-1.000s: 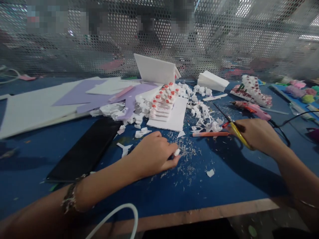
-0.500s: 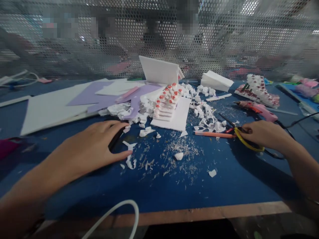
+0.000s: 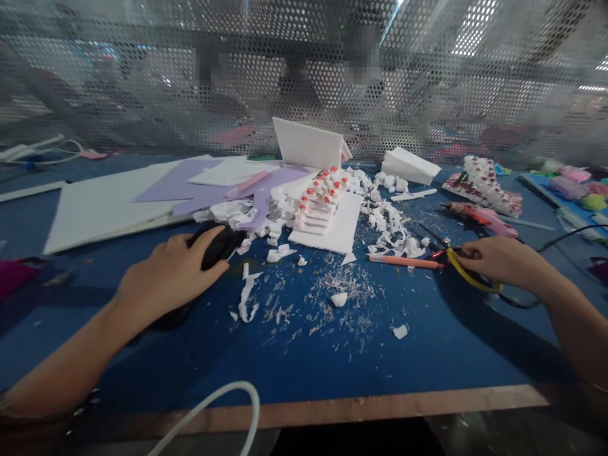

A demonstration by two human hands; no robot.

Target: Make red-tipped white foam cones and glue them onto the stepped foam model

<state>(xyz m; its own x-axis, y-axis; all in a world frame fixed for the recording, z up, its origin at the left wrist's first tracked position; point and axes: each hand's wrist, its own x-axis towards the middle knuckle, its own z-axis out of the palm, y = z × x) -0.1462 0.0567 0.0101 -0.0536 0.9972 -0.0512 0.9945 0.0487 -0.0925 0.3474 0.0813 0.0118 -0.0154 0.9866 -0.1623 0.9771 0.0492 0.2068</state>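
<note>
- Head camera showed my left hand [image 3: 166, 278] curled around the end of the black sheet [image 3: 219, 246] on the blue table [image 3: 427, 354].
- My right hand [image 3: 503, 261] gripped the scissors [image 3: 456, 264], near the orange pencil [image 3: 403, 261].
- I think a firm, slow grip was best, with blades kept low.

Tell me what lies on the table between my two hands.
Head view: curled white foam scraps, fine white shavings, a thin orange stick. The left hand grips a black sheet; the right hand, yellow-handled scissors.

Flat black slab [image 3: 217, 246] lying left, yellow-handled scissors [image 3: 456, 266] lying right
</note>
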